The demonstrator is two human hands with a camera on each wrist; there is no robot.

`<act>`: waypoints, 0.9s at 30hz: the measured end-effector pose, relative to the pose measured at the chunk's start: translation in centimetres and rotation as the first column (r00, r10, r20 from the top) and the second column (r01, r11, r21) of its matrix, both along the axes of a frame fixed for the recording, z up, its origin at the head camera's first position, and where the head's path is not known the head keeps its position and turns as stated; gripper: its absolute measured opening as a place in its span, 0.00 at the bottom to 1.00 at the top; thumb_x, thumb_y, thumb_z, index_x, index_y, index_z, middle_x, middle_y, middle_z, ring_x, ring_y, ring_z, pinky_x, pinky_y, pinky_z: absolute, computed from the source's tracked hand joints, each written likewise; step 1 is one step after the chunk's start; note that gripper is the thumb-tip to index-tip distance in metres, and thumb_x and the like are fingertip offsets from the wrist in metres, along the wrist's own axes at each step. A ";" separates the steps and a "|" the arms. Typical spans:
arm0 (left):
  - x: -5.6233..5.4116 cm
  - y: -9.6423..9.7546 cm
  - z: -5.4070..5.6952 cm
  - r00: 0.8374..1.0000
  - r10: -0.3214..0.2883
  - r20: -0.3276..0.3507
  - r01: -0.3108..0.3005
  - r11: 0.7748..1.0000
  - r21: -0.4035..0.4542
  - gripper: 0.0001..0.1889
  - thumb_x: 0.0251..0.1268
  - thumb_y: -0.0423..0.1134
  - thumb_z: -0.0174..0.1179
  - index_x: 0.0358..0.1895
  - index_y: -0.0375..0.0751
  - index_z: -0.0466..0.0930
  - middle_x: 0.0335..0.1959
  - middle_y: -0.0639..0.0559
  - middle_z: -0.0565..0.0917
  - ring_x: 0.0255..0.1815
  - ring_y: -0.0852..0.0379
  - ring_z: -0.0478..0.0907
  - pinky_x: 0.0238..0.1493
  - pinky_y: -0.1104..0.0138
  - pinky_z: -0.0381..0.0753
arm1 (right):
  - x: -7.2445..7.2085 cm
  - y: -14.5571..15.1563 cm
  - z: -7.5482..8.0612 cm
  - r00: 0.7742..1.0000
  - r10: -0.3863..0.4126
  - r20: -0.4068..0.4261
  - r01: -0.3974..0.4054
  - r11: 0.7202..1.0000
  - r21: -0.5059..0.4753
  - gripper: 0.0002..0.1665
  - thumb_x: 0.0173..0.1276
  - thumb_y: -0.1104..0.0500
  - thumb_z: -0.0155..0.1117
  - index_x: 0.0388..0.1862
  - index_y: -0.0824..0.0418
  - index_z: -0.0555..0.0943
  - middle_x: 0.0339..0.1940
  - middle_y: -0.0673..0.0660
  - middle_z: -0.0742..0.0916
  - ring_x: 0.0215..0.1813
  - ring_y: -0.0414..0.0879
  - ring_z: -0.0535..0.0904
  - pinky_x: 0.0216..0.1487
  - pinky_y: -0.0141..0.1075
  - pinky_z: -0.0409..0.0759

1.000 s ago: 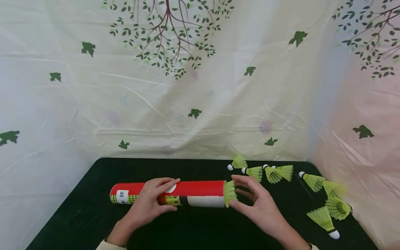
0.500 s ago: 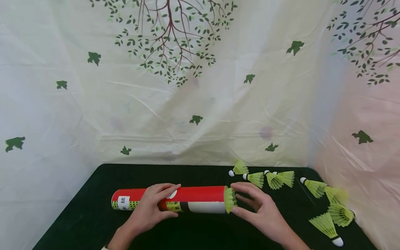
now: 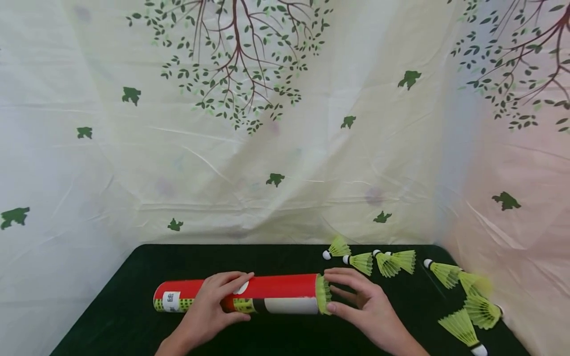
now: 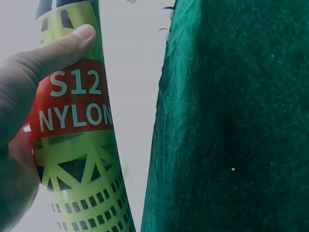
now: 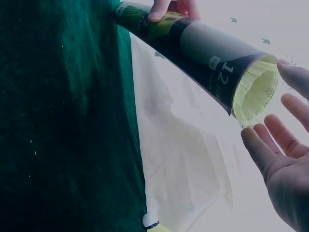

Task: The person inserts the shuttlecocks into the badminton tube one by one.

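Note:
A red, white and yellow-green shuttlecock tube (image 3: 289, 285) lies sideways over the table. My left hand (image 3: 210, 304) grips it left of its middle, thumb along the near side; the left wrist view shows the printing "S12 NYLON" under that thumb. From the tube's right mouth sticks the yellow-green skirt rim of a shuttlecock (image 3: 322, 294), its cork hidden inside. My right hand (image 3: 371, 305) holds that rim between thumb and fingertips, on opposite sides of it. In the right wrist view the hollow skirt (image 5: 258, 92) faces this hand, fingers slightly bent and spread.
Several loose yellow-green shuttlecocks lie at the back right and right edge of the dark green table (image 3: 111, 277), among them a near one (image 3: 460, 329) with a white cork. A pale curtain (image 3: 285, 207) with leaf prints hangs right behind the table.
The shuttlecock's skirt has gone further left into the tube, so less of it sticks out. My right hand has moved along with it; my left hand keeps its grip. The head view has tilted up.

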State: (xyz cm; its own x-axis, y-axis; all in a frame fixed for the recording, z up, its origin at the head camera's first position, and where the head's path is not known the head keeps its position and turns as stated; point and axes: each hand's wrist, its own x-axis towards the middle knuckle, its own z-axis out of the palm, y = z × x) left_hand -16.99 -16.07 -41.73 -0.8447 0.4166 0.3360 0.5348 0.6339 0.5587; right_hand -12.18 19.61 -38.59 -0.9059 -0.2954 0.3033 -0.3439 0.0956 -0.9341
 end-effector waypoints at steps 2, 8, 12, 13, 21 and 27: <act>0.1 0.0 -0.1 1.000 -0.002 0.005 0.002 1.000 0.001 0.45 0.47 0.47 0.80 0.70 0.78 0.68 0.61 0.65 0.75 0.59 0.58 0.69 0.56 0.46 0.72 | 0.0 -0.2 -0.1 1.000 -0.010 0.027 0.010 1.000 0.002 0.29 0.64 0.63 0.73 0.65 0.58 0.79 0.67 0.59 0.75 0.67 0.47 0.72 0.60 0.39 0.78; 0.3 0.3 -0.5 1.000 -0.001 0.014 0.001 1.000 0.002 0.46 0.46 0.46 0.81 0.70 0.78 0.68 0.61 0.66 0.74 0.59 0.60 0.68 0.59 0.46 0.71 | 0.1 -0.7 -0.2 0.996 -0.035 0.083 0.033 0.999 0.020 0.29 0.62 0.61 0.75 0.63 0.51 0.81 0.67 0.56 0.75 0.67 0.52 0.70 0.60 0.37 0.77; 0.3 0.5 -0.6 1.000 -0.001 -0.013 0.001 1.000 0.001 0.46 0.46 0.46 0.81 0.71 0.77 0.68 0.61 0.67 0.74 0.59 0.60 0.68 0.58 0.45 0.71 | 0.2 -0.7 -0.2 0.996 -0.055 0.074 0.053 0.998 0.020 0.29 0.61 0.62 0.76 0.62 0.51 0.81 0.66 0.54 0.76 0.67 0.51 0.70 0.60 0.37 0.77; 0.3 0.6 -0.6 1.000 -0.002 -0.019 0.002 1.000 -0.001 0.46 0.46 0.47 0.81 0.71 0.77 0.68 0.61 0.67 0.74 0.59 0.60 0.68 0.58 0.45 0.71 | 0.2 -0.7 -0.2 0.996 -0.060 0.068 0.059 0.998 0.019 0.29 0.61 0.62 0.76 0.62 0.51 0.81 0.65 0.54 0.76 0.67 0.50 0.71 0.60 0.38 0.78; 0.4 0.4 -0.3 1.000 0.024 -0.004 -0.024 1.000 0.011 0.47 0.46 0.44 0.81 0.71 0.77 0.68 0.62 0.68 0.73 0.60 0.60 0.67 0.58 0.45 0.71 | -0.3 -1.3 -0.3 0.998 -0.054 -0.014 0.054 0.998 0.025 0.30 0.61 0.59 0.77 0.62 0.52 0.80 0.65 0.53 0.76 0.67 0.51 0.71 0.61 0.42 0.77; 0.4 0.5 -0.4 1.000 0.009 -0.017 -0.009 1.000 0.003 0.46 0.46 0.44 0.81 0.71 0.75 0.68 0.62 0.67 0.73 0.60 0.60 0.68 0.58 0.46 0.72 | -0.4 -1.2 -0.7 0.999 -0.054 -0.011 0.054 0.998 0.033 0.30 0.61 0.57 0.77 0.63 0.51 0.79 0.65 0.51 0.76 0.67 0.51 0.70 0.62 0.40 0.77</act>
